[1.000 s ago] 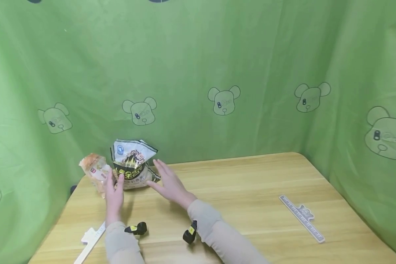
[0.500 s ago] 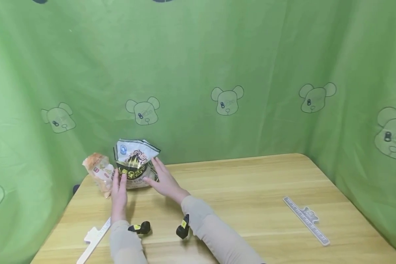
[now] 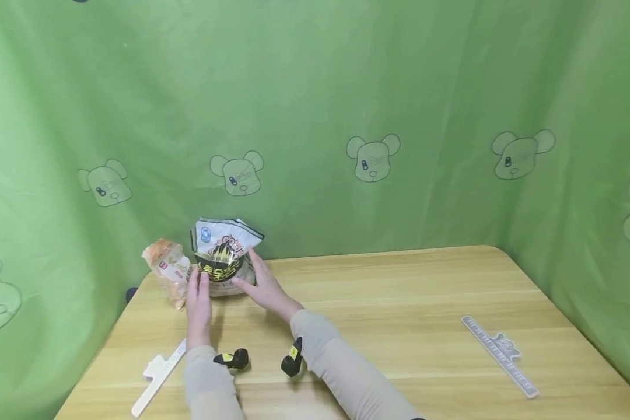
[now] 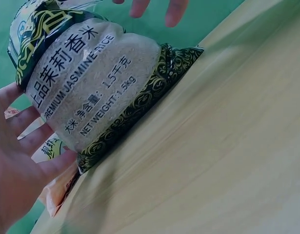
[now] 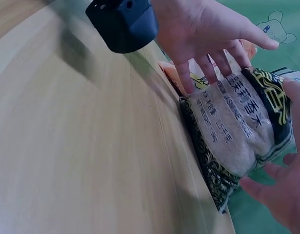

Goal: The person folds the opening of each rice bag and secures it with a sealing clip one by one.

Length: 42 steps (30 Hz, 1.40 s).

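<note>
A bag of jasmine rice stands at the far left of the table, its top folded over in a loose flap. Printed lettering and a dark patterned lower edge show on the bag in the left wrist view. My left hand lies along its left side, fingers extended and spread. On the other side is my right hand, thumb in front and fingers reaching round toward the back. In the right wrist view, my left hand's fingertips meet the bag's side, and my right hand has its fingers apart beside it.
An orange and white food packet leans just left of the rice bag. One long white clip lies at the front left, another clip at the right. A green curtain closes off the wooden table's back and sides.
My right hand has moved left against the rice bag, and my left hand has drawn close to its left side. The whole head view has shifted slightly; the clips lie still.
</note>
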{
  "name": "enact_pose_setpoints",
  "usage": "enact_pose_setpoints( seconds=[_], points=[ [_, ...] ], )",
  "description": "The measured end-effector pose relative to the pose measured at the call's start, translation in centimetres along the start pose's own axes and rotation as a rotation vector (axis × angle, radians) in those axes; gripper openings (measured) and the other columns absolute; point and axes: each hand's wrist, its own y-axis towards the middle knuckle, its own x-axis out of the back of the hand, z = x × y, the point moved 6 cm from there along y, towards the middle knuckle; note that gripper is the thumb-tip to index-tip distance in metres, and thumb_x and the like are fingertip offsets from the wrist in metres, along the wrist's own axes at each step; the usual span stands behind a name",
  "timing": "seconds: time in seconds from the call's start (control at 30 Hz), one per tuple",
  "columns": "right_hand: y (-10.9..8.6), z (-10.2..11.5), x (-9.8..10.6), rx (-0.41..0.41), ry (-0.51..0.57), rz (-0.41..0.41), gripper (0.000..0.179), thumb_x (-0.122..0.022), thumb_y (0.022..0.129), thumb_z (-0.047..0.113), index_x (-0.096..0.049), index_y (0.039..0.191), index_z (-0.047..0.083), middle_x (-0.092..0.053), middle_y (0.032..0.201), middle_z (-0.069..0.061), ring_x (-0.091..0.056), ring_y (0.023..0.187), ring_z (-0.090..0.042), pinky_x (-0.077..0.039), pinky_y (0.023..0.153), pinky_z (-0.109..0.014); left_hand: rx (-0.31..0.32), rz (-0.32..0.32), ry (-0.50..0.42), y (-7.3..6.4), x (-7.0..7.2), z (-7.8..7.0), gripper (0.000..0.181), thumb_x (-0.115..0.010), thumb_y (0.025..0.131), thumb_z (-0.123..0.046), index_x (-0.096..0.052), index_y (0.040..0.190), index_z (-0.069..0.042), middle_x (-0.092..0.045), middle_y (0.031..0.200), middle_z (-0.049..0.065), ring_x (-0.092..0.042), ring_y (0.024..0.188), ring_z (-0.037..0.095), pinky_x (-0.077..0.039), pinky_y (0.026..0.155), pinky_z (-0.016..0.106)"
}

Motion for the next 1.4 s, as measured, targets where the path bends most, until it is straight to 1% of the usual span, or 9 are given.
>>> enact_pose_setpoints(
  seconds=[0.17, 0.27, 0.4, 0.57, 0.73, 0.87, 1.07, 1.17, 1.4],
  points=[
    [0.3, -0.6, 0.4, -0.016, 0.042, -0.028, 0.09, -0.058, 0.093, 0.049, 0.002, 0.157, 0.028, -0.005, 0.165, 0.001, -0.02, 0.15, -0.029, -0.023, 0.12, -0.052, -0.086, -0.067, -0.031, 0.1, -1.0, -0.6, 0.059, -0.036, 0.103, -0.047, -0.035, 0.149, -0.009, -0.03, 0.159, 0.013, -0.025, 0.148, 0.036, -0.017, 0.122, 0.056],
    [0.5, -1.0, 0.8, -0.041, 0.05, -0.047, 0.091, -0.058, 0.093, 0.051, 0.003, 0.156, 0.029, -0.007, 0.165, -0.002, -0.022, 0.149, -0.032, -0.025, 0.119, -0.055, -0.123, -0.09, -0.047, 0.2, -1.5, -0.8, 0.058, -0.037, 0.103, -0.045, -0.042, 0.144, -0.004, -0.039, 0.153, 0.017, -0.034, 0.142, 0.036, -0.023, 0.121, 0.054],
    [0.5, -1.4, 1.1, -0.066, 0.055, -0.047, 0.093, -0.059, 0.091, 0.053, 0.003, 0.157, 0.03, -0.008, 0.165, -0.004, -0.024, 0.148, -0.036, -0.026, 0.117, -0.059, -0.128, -0.099, -0.048, 0.2, -1.8, -0.6, 0.056, -0.038, 0.103, -0.046, -0.046, 0.139, -0.003, -0.045, 0.146, 0.018, -0.04, 0.136, 0.035, -0.027, 0.118, 0.055],
    [0.5, -1.7, 1.3, -0.066, 0.075, -0.022, 0.099, -0.066, 0.087, 0.05, 0.001, 0.157, 0.028, -0.011, 0.165, -0.005, -0.026, 0.147, -0.037, -0.027, 0.117, -0.059, -0.125, -0.107, -0.053, 0.2, -1.8, -0.6, 0.054, -0.04, 0.103, -0.045, -0.05, 0.136, -0.003, -0.048, 0.142, 0.018, -0.041, 0.134, 0.034, -0.027, 0.118, 0.054],
    [0.4, -1.9, 1.6, -0.073, 0.086, 0.011, 0.103, -0.073, 0.083, 0.046, -0.003, 0.157, 0.032, -0.018, 0.163, -0.006, -0.029, 0.146, -0.035, -0.027, 0.117, -0.057, -0.084, -0.079, -0.055, 0.1, -1.7, -0.4, 0.058, -0.035, 0.103, -0.048, -0.046, 0.141, -0.006, -0.045, 0.147, 0.016, -0.04, 0.136, 0.034, -0.027, 0.119, 0.054],
    [0.2, -2.2, 1.9, -0.077, 0.054, 0.04, 0.105, -0.076, 0.081, 0.044, -0.003, 0.156, 0.034, -0.02, 0.163, -0.008, -0.03, 0.146, -0.035, -0.027, 0.117, -0.058, -0.067, -0.056, -0.079, -0.1, -1.7, -0.3, 0.057, -0.033, 0.104, -0.047, -0.045, 0.142, -0.006, -0.045, 0.147, 0.017, -0.042, 0.135, 0.034, -0.031, 0.117, 0.053],
    [-0.2, -2.4, 2.6, -0.082, 0.045, 0.028, 0.106, -0.077, 0.08, 0.041, -0.005, 0.157, 0.031, -0.022, 0.162, -0.011, -0.03, 0.145, -0.039, -0.028, 0.116, -0.059, -0.082, 0.002, -0.115, -0.2, -2.2, -0.7, 0.056, -0.035, 0.104, -0.045, -0.047, 0.14, -0.004, -0.048, 0.145, 0.019, -0.045, 0.134, 0.032, -0.038, 0.114, 0.05],
    [-0.4, -2.6, 3.0, -0.09, 0.046, 0.015, 0.105, -0.078, 0.08, 0.04, -0.007, 0.157, 0.03, -0.023, 0.162, -0.012, -0.03, 0.145, -0.039, -0.028, 0.117, -0.059, -0.095, 0.021, -0.114, -0.1, -2.5, -0.9, 0.056, -0.036, 0.104, -0.044, -0.049, 0.138, -0.002, -0.051, 0.142, 0.019, -0.048, 0.13, 0.032, -0.041, 0.111, 0.049],
    [-1.2, -3.4, 4.2, -0.128, 0.043, 0.001, 0.105, -0.079, 0.079, 0.041, -0.009, 0.156, 0.033, -0.023, 0.161, -0.012, -0.03, 0.145, -0.04, -0.027, 0.116, -0.06, -0.114, 0.072, -0.095, -0.2, -3.6, -1.2, 0.056, -0.034, 0.105, -0.044, -0.05, 0.137, -0.001, -0.052, 0.14, 0.022, -0.05, 0.129, 0.036, -0.043, 0.11, 0.051]
  ],
)
